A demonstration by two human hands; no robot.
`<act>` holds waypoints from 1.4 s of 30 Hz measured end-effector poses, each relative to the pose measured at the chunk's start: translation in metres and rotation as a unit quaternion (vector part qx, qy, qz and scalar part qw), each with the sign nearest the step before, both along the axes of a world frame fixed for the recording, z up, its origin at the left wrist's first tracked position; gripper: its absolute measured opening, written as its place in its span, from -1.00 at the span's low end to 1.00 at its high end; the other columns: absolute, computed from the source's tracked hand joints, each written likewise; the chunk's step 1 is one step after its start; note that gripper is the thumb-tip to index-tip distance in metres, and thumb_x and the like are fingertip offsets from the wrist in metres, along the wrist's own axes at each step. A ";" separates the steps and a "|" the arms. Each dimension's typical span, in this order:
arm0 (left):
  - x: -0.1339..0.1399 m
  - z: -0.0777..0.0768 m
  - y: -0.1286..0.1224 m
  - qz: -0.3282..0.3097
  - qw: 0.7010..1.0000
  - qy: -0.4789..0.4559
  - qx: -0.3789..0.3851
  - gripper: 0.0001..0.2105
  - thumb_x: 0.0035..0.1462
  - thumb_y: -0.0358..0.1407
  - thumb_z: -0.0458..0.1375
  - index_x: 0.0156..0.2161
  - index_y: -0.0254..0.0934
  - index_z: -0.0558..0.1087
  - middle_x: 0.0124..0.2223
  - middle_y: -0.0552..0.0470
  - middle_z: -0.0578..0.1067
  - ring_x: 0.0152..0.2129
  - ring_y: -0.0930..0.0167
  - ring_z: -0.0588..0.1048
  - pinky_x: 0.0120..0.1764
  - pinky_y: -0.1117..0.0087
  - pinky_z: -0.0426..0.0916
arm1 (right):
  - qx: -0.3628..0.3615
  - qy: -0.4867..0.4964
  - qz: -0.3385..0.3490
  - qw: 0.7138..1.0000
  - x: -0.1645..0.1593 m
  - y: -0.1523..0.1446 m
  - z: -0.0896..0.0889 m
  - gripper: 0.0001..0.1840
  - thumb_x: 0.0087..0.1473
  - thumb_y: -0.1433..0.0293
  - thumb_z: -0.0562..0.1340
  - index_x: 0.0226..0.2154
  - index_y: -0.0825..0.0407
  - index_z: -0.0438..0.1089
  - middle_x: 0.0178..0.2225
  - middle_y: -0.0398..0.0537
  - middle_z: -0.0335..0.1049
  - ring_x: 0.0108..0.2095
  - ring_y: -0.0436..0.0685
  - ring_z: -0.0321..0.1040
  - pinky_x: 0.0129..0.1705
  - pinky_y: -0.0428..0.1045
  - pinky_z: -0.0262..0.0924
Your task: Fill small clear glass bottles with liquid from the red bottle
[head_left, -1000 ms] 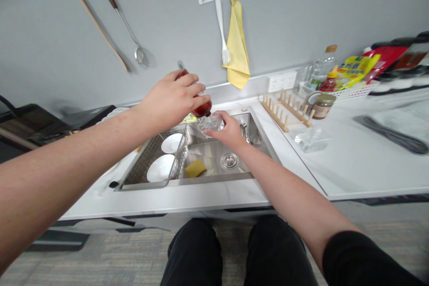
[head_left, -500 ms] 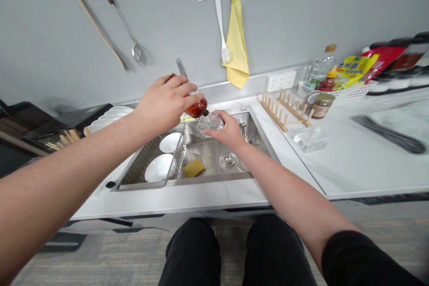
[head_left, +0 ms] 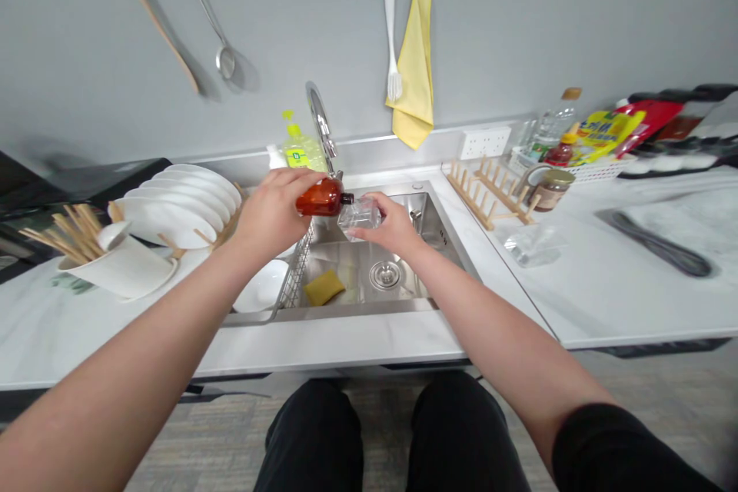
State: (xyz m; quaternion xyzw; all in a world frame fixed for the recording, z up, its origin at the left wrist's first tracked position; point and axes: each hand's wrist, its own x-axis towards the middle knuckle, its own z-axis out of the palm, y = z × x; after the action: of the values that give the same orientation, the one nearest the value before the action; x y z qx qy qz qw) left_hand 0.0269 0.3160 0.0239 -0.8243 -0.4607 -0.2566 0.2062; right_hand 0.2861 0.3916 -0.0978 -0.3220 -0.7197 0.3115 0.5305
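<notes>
My left hand is wrapped round an amber bottle, which lies nearly level with its dark uncapped neck pointing right. The neck is right beside a small clear plastic container. Thumb and fingers of my right hand grip that container from its right side. Both things are held above the steel sink. Whether any liquid is in the container, I cannot tell. A yellow sponge lies in the basin, left of the drain.
Left are a wire basket with a white bowl, racked plates and a chopstick holder. Behind stand the faucet and a green soap bottle. Right are a wooden rack, a jar and a clear plastic piece.
The amber bottle has gone from tilted steeply downward to nearly level, my left hand moving left and lower. My right hand still holds the container. The view has shifted, showing more of the left counter.
</notes>
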 end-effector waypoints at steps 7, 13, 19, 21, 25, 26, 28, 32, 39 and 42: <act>-0.010 -0.094 0.042 -0.094 0.876 -0.441 -0.174 -0.14 -0.02 -0.27 0.57 0.42 -0.19 0.49 0.32 -0.21 0.65 0.22 0.02 0.65 0.36 -0.22 0.50 | -0.038 0.004 0.033 0.999 0.000 0.016 -0.014 -0.21 -0.11 -0.06 0.67 0.08 -0.13 0.51 0.02 -0.05 0.67 0.01 0.32 0.62 0.16 0.26 0.53; -0.003 -0.154 0.062 -0.164 0.720 -0.630 -0.238 -0.04 -0.19 -0.29 0.68 0.38 -0.17 0.48 0.33 -0.21 0.64 0.29 -0.05 0.62 0.38 -0.19 0.49 | -0.053 0.002 0.033 0.998 0.001 0.023 -0.023 -0.15 -0.12 -0.06 0.69 0.11 -0.11 0.47 0.07 0.00 0.64 0.03 0.33 0.61 0.21 0.28 0.48; -0.010 -0.165 0.065 -0.191 0.711 -0.615 -0.281 -0.06 -0.13 -0.23 0.68 0.36 -0.16 0.42 0.32 -0.23 0.64 0.27 -0.07 0.64 0.36 -0.23 0.51 | -0.068 0.002 0.029 0.997 0.001 0.024 -0.027 -0.13 -0.14 -0.06 0.71 0.11 -0.09 0.47 0.08 0.02 0.63 0.06 0.37 0.61 0.23 0.28 0.47; -0.013 -0.164 0.069 -0.198 0.723 -0.604 -0.272 -0.09 -0.11 -0.21 0.67 0.34 -0.16 0.42 0.32 -0.24 0.63 0.29 -0.07 0.62 0.38 -0.26 0.47 | -0.067 -0.005 0.020 0.998 0.000 0.022 -0.026 -0.13 -0.16 -0.04 0.72 0.09 -0.08 0.47 0.07 0.02 0.64 0.09 0.38 0.61 0.25 0.29 0.44; -0.017 -0.163 0.074 -0.186 0.757 -0.573 -0.253 -0.14 -0.09 -0.22 0.66 0.30 -0.17 0.42 0.31 -0.24 0.62 0.28 -0.06 0.62 0.42 -0.30 0.41 | -0.071 0.001 0.017 0.997 -0.001 0.014 -0.019 -0.13 -0.17 -0.02 0.72 0.08 -0.09 0.45 0.07 0.01 0.62 0.10 0.37 0.59 0.26 0.28 0.43; -0.017 -0.163 0.074 -0.180 0.765 -0.565 -0.251 -0.16 -0.08 -0.23 0.65 0.29 -0.17 0.42 0.30 -0.24 0.62 0.27 -0.04 0.62 0.41 -0.29 0.42 | -0.074 0.008 0.018 0.997 0.000 0.012 -0.015 -0.13 -0.18 -0.02 0.72 0.08 -0.10 0.44 0.07 0.00 0.61 0.09 0.36 0.59 0.26 0.28 0.43; -0.017 -0.162 0.072 -0.172 0.775 -0.556 -0.249 -0.18 -0.06 -0.25 0.63 0.30 -0.16 0.42 0.28 -0.22 0.63 0.24 -0.02 0.64 0.40 -0.27 0.44 | -0.084 0.022 0.027 0.996 0.001 0.007 -0.006 -0.11 -0.20 -0.03 0.73 0.07 -0.13 0.41 0.07 -0.04 0.58 0.07 0.33 0.58 0.25 0.26 0.45; -0.016 -0.161 0.069 -0.167 0.774 -0.556 -0.251 -0.18 -0.07 -0.27 0.62 0.29 -0.16 0.42 0.25 -0.21 0.64 0.20 0.00 0.66 0.37 -0.25 0.48 | -0.105 0.035 0.038 0.993 0.010 -0.013 0.016 -0.08 -0.23 -0.03 0.76 0.04 -0.13 0.37 -0.01 -0.10 0.58 -0.01 0.27 0.57 0.15 0.21 0.49; -0.021 -0.163 0.071 -0.155 0.772 -0.562 -0.253 -0.15 -0.12 -0.24 0.64 0.28 -0.15 0.42 0.30 -0.23 0.62 0.26 -0.03 0.62 0.43 -0.28 0.42 | -0.103 -0.001 -0.140 0.985 0.083 -0.094 0.017 -0.11 -0.25 -0.04 0.76 0.01 -0.13 0.44 -0.10 -0.06 0.61 -0.14 0.28 0.58 -0.02 0.19 0.54; -0.022 -0.165 0.070 -0.152 0.778 -0.554 -0.254 -0.16 -0.12 -0.22 0.64 0.27 -0.15 0.43 0.29 -0.22 0.63 0.24 -0.03 0.63 0.41 -0.30 0.43 | -0.102 -0.050 -0.238 0.965 0.139 -0.133 -0.001 -0.15 -0.18 -0.12 0.69 0.03 -0.11 0.45 -0.11 -0.04 0.63 -0.13 0.30 0.59 -0.05 0.18 0.55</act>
State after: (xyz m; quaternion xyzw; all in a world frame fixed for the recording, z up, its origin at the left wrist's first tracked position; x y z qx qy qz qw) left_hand 0.0054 0.3855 -0.1406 -0.6215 -0.4124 -0.5710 -0.3429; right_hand 0.4248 0.2586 -0.0983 -0.5515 -0.6126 0.2317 0.5165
